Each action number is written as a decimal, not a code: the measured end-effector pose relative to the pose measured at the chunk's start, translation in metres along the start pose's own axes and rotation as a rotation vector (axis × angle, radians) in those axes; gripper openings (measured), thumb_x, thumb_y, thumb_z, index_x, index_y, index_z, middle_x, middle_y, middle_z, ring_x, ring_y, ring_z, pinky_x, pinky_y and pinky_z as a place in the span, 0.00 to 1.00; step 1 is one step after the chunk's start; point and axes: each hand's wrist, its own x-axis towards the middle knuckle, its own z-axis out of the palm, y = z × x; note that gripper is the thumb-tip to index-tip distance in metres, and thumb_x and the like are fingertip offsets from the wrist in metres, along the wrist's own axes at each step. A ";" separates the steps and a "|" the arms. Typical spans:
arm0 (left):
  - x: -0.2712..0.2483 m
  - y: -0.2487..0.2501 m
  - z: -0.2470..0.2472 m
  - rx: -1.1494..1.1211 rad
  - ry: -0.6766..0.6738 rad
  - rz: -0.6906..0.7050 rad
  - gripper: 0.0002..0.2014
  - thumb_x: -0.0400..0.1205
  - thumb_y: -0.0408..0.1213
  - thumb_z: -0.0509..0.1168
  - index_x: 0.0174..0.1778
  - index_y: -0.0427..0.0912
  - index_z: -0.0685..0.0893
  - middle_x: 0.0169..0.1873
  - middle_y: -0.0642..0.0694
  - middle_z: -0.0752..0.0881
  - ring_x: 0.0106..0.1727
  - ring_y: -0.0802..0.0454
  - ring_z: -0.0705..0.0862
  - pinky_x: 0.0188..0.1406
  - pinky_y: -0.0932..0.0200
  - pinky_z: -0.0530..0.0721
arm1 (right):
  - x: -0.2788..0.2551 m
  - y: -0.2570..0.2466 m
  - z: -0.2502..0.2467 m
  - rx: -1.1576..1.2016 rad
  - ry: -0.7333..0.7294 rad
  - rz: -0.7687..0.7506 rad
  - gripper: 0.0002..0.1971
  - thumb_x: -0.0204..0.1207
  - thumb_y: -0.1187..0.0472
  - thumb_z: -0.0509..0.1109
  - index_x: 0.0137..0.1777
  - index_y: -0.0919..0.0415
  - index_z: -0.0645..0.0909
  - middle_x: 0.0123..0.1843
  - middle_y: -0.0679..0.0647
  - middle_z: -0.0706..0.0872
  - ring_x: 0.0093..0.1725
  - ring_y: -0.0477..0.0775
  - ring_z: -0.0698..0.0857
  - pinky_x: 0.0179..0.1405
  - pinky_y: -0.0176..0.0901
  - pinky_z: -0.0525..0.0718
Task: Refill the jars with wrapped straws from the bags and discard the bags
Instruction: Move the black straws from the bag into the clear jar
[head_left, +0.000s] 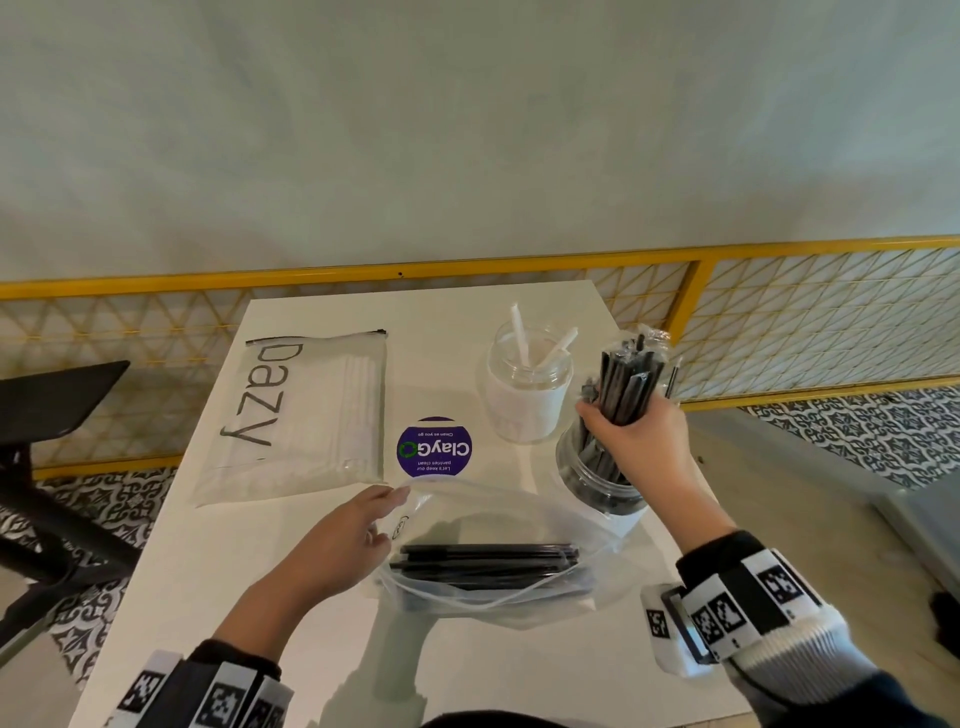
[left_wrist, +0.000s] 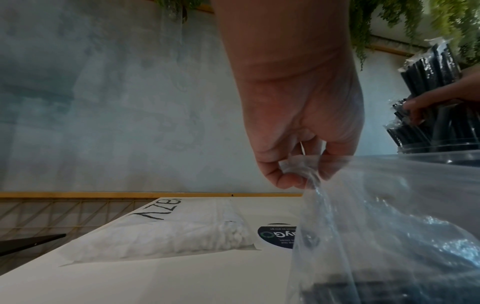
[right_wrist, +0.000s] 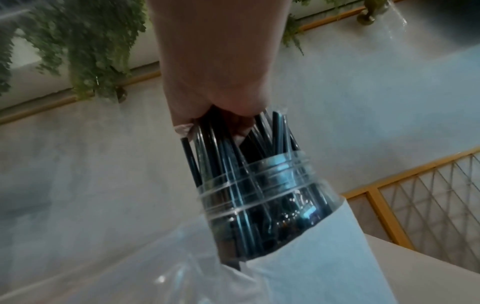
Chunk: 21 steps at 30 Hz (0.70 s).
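My right hand grips a bundle of black wrapped straws standing in a clear jar at the table's right edge; in the right wrist view the black straws go down into the jar below my right hand. My left hand pinches the mouth of a clear bag with more black straws lying inside it. In the left wrist view, the fingers pinch the clear bag's film.
A second clear jar with two white straws stands behind. A frosted "Dazy" bag of white straws lies at the left of the white table, beside a purple round sticker. A yellow mesh railing runs behind; a dark chair stands left.
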 end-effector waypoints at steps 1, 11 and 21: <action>0.000 0.000 0.000 0.002 0.000 0.003 0.29 0.78 0.27 0.60 0.75 0.52 0.70 0.65 0.61 0.76 0.42 0.48 0.83 0.52 0.58 0.82 | 0.000 0.000 0.000 -0.001 -0.014 -0.003 0.27 0.65 0.48 0.81 0.62 0.58 0.80 0.48 0.49 0.87 0.52 0.52 0.87 0.50 0.46 0.85; -0.001 -0.002 0.000 0.016 0.010 0.001 0.29 0.78 0.27 0.61 0.75 0.50 0.71 0.64 0.61 0.76 0.36 0.55 0.77 0.50 0.62 0.81 | -0.001 -0.027 -0.017 0.229 0.072 -0.236 0.50 0.62 0.43 0.79 0.81 0.43 0.54 0.70 0.41 0.74 0.69 0.40 0.74 0.63 0.35 0.72; 0.001 -0.002 -0.001 0.022 0.016 0.000 0.28 0.78 0.27 0.61 0.75 0.51 0.70 0.65 0.61 0.75 0.37 0.51 0.80 0.49 0.61 0.81 | 0.022 -0.008 -0.008 -0.368 0.043 -0.729 0.21 0.85 0.51 0.58 0.68 0.64 0.80 0.69 0.59 0.81 0.69 0.59 0.79 0.70 0.53 0.77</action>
